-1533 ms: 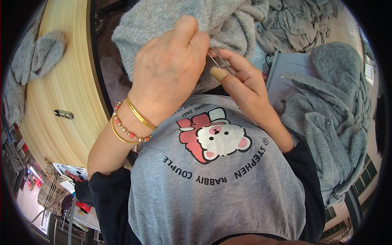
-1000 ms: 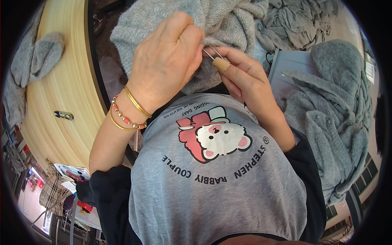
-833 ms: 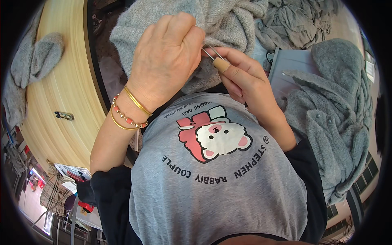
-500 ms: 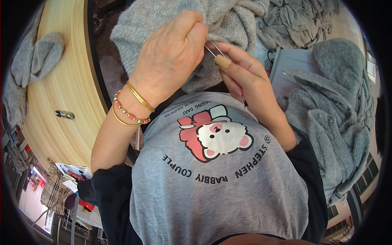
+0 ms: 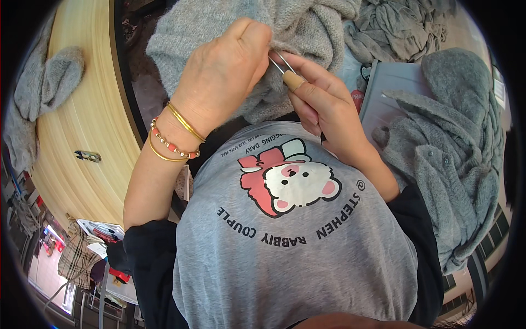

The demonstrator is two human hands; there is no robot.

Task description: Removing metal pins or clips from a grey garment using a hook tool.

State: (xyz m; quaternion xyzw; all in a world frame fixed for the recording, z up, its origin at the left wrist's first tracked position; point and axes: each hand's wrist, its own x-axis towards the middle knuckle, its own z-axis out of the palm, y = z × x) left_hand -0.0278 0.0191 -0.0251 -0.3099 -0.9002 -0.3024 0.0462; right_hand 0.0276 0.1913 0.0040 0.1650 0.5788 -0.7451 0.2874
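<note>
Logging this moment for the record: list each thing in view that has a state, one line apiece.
left hand: closed, pinching the grey knit garment
right hand: closed on the metal snips
metal snips: held, tips at the knit
grey knit garment: bunched up, gripped
grey cardigan: crumpled, draped at the right
small clip: lying loose on the wooden table
grey knit piece: lying on the table's far edge

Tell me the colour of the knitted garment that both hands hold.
Light grey knitted garment, seen best in the head view.
</note>
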